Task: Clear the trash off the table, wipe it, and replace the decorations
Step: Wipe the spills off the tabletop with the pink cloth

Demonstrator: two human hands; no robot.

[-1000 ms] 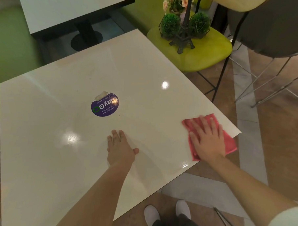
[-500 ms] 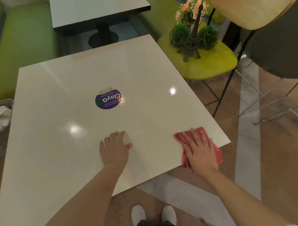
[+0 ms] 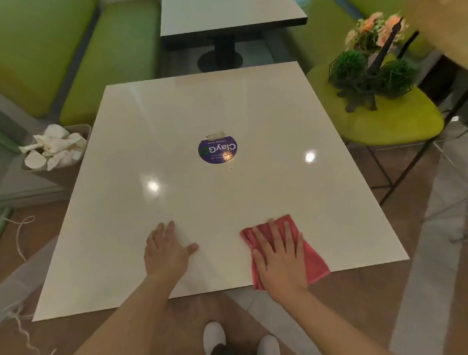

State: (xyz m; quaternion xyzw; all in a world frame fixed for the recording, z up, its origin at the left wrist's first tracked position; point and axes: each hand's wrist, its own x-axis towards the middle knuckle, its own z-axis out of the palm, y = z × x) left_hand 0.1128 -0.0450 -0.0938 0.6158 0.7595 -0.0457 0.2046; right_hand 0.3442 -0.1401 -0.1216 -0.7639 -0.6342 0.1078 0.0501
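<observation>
head | cloth (image 3: 310, 257): pink-red, flattened rectangle at the tabletop (image 3: 225, 118) near edge, right of centre, long axis running near-left to far-right, near corner over the edge | right hand (image 3: 280, 258): fingers straight, pressing cloth flat | left hand (image 3: 165, 254): flat on bare tabletop, holding nothing | decorations (image 3: 370, 72): on green chair (image 3: 402, 124), far right | trash (image 3: 54, 150): bin, left

The cream table (image 3: 171, 121) bears a purple sticker (image 3: 217, 150) and red cloth (image 3: 309, 250).
</observation>
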